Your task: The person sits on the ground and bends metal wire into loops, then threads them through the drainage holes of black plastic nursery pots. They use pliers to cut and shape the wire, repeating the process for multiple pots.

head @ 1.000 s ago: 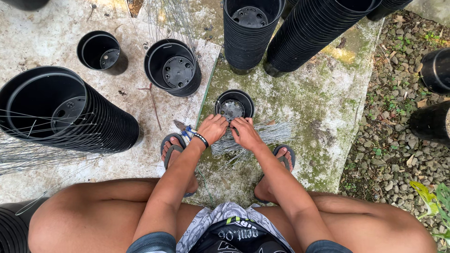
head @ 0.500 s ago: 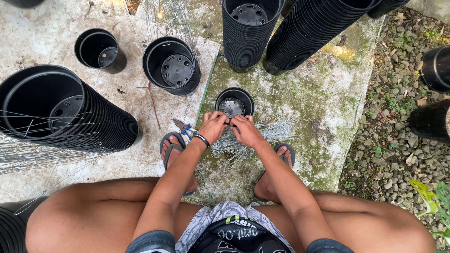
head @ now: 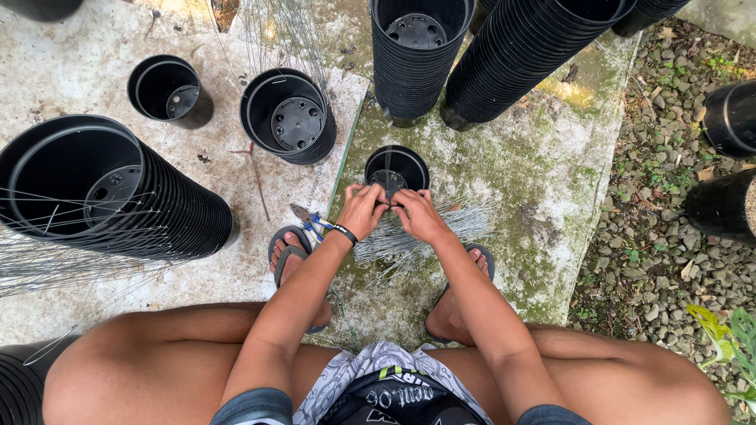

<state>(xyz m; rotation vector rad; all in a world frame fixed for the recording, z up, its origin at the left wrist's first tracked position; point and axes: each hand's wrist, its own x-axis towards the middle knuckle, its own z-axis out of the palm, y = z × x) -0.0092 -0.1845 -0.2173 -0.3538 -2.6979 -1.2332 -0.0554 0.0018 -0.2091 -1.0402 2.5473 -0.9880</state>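
Crouching over a mossy concrete slab (head: 543, 197), the person had both hands together at the near rim of a small black plastic pot (head: 396, 168). The left hand (head: 361, 211), a dark band at its wrist, had its fingers curled in and pinched at that rim; the right hand (head: 417, 216) was curled the same way just beside it, fingertips touching the left's. Something thin seemed caught between them, but whether it was a wire I could not tell.

Under the hands, just nearer than the pot, lay a loose bundle of thin grey wires (head: 409, 240), straight and stiff, fanned across the slab between two sandalled feet. Blue-handled pliers (head: 309, 222) lay just left of the pot, beside the left sandal (head: 293, 253).

Left of the pot a long stack of ribbed black pots (head: 126, 197) lay on its side, more wires poking from its mouth. Beyond that stood a short nested stack (head: 290, 116) with a holed, round base showing, and a single pot (head: 168, 90) further left. Behind the small pot rose two tall stacks (head: 417, 55), smooth-rimmed and closely ridged. Grey gravel (head: 654, 236) lay to the right of the slab.
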